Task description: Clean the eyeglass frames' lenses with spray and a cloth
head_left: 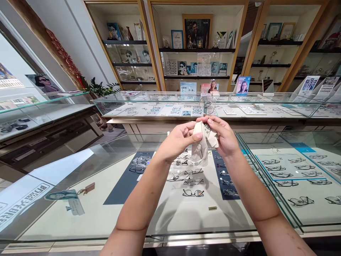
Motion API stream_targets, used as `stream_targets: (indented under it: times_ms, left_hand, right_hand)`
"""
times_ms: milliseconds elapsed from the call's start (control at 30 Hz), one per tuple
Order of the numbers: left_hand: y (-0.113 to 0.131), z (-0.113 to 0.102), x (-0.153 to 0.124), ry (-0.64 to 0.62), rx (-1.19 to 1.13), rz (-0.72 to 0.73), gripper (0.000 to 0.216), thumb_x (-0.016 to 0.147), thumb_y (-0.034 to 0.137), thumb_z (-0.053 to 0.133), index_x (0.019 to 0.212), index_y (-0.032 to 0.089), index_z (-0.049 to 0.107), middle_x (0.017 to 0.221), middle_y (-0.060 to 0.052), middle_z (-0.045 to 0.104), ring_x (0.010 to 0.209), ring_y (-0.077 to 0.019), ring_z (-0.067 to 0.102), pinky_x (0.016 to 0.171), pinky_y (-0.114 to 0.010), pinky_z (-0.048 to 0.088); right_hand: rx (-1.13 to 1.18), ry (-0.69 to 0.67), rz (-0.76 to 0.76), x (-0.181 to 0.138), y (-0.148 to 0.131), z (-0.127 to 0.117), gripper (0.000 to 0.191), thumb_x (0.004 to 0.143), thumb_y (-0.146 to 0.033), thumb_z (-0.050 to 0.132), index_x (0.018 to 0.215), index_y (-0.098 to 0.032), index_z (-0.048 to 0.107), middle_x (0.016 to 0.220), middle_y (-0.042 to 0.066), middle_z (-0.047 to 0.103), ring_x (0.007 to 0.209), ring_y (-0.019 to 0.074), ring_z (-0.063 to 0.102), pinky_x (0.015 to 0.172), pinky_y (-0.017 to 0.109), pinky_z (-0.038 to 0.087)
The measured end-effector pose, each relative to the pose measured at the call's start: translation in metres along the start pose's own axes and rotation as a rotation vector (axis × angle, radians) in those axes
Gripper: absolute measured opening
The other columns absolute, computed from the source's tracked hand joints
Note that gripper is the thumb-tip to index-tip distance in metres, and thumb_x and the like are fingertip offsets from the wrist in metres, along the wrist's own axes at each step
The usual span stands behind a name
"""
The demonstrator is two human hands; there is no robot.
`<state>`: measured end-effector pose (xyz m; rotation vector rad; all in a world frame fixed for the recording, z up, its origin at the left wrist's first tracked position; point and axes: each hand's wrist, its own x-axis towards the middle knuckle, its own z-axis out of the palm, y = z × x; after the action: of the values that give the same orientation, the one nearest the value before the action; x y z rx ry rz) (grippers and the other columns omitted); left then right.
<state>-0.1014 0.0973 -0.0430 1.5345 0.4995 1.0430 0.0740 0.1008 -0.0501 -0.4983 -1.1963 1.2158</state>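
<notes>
Both hands are raised together over the glass counter. My left hand pinches a cream cleaning cloth, thumb on top, and the cloth hangs down below the fingers. My right hand is closed beside it, its fingertips at the lower end of a pair of thin-rimmed round eyeglasses. The glasses stick up above the fingertips, against the far display case. A zigzag-edged, printed part of the cloth lies between the two hands. Fingers and cloth hide the rest of the glasses.
The near glass showcase holds several rows of eyeglasses. A card with a brown tag lies at its left. Another showcase adjoins on the right. Beyond stand a long display case and wall shelves.
</notes>
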Motion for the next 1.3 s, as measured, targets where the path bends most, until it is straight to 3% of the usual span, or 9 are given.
stream_targets:
  times_ms: [67,233,367,500,700,800,933,1167,1300]
  left_hand:
    - [-0.004,0.005,0.000,0.039,0.013,0.018,0.052,0.078,0.049,0.097,0.114,0.016,0.080,0.086,-0.004,0.075,0.070,-0.0145,0.065,0.068,-0.026,0.054]
    - [-0.013,0.024,0.001,0.278,0.042,0.161,0.052,0.079,0.055,0.095,0.112,0.017,0.081,0.086,-0.002,0.074,0.075,-0.0150,0.064,0.070,-0.027,0.053]
    - [-0.017,0.032,0.002,0.331,-0.013,0.176,0.048,0.086,0.060,0.089,0.109,0.019,0.081,0.082,0.000,0.071,0.069,-0.0130,0.060,0.065,-0.026,0.049]
    - [-0.022,0.030,0.005,0.315,-0.032,0.204,0.049,0.090,0.066,0.083,0.100,0.019,0.079,0.084,-0.002,0.072,0.074,-0.0149,0.062,0.067,-0.026,0.050]
    - [-0.022,0.023,0.006,0.125,-0.094,0.086,0.053,0.084,0.058,0.091,0.116,0.019,0.074,0.086,-0.002,0.072,0.071,-0.0152,0.063,0.069,-0.028,0.053]
    - [-0.021,0.021,0.007,0.179,-0.062,0.082,0.053,0.078,0.053,0.096,0.113,0.019,0.074,0.082,0.000,0.070,0.069,-0.0134,0.060,0.067,-0.026,0.050]
    - [-0.023,0.018,0.011,0.251,0.073,0.110,0.046,0.077,0.057,0.095,0.090,0.017,0.075,0.079,-0.001,0.069,0.071,-0.0142,0.059,0.068,-0.027,0.047]
    - [-0.022,0.012,0.011,0.220,0.183,0.054,0.059,0.083,0.071,0.085,0.074,0.015,0.069,0.068,0.001,0.058,0.063,-0.0113,0.044,0.060,-0.025,0.032]
    - [-0.020,0.011,0.008,0.188,0.172,0.084,0.059,0.084,0.070,0.085,0.075,0.015,0.067,0.068,0.001,0.056,0.064,-0.0111,0.044,0.060,-0.025,0.034]
  right_hand:
    - [0.017,0.006,-0.008,0.000,0.001,0.001,0.025,0.076,-0.049,0.093,0.087,-0.028,0.083,0.111,0.003,0.085,0.099,0.0228,0.075,0.097,0.039,0.062]
    - [-0.027,0.005,-0.019,-0.006,0.004,0.007,0.027,0.081,-0.053,0.089,0.095,-0.030,0.085,0.116,0.003,0.085,0.111,0.0272,0.077,0.106,0.045,0.061]
    - [-0.070,-0.016,-0.021,-0.008,0.004,0.009,0.026,0.085,-0.051,0.085,0.101,-0.030,0.088,0.120,0.003,0.086,0.117,0.0293,0.078,0.109,0.046,0.060]
    - [-0.091,-0.009,-0.044,-0.007,0.002,0.006,0.029,0.087,-0.052,0.083,0.102,-0.029,0.090,0.117,0.004,0.087,0.122,0.0311,0.077,0.111,0.047,0.059]
    - [-0.104,0.086,-0.096,-0.002,0.002,-0.003,0.024,0.085,-0.050,0.085,0.095,-0.029,0.090,0.108,0.003,0.087,0.103,0.0276,0.078,0.100,0.045,0.061]
    - [-0.104,0.119,-0.089,-0.001,0.004,-0.001,0.023,0.083,-0.049,0.086,0.093,-0.029,0.090,0.108,0.003,0.087,0.105,0.0271,0.076,0.100,0.044,0.061]
    - [-0.100,0.126,-0.121,-0.003,0.008,0.004,0.018,0.085,-0.045,0.084,0.090,-0.029,0.090,0.108,0.005,0.086,0.108,0.0260,0.076,0.101,0.042,0.060]
    - [-0.058,0.181,-0.161,-0.003,0.018,0.008,0.021,0.083,-0.045,0.087,0.092,-0.026,0.090,0.110,0.005,0.086,0.112,0.0280,0.077,0.103,0.043,0.060]
    - [-0.070,0.205,-0.210,-0.006,0.020,0.012,0.021,0.085,-0.044,0.086,0.094,-0.025,0.091,0.109,0.006,0.086,0.112,0.0280,0.077,0.105,0.044,0.060]
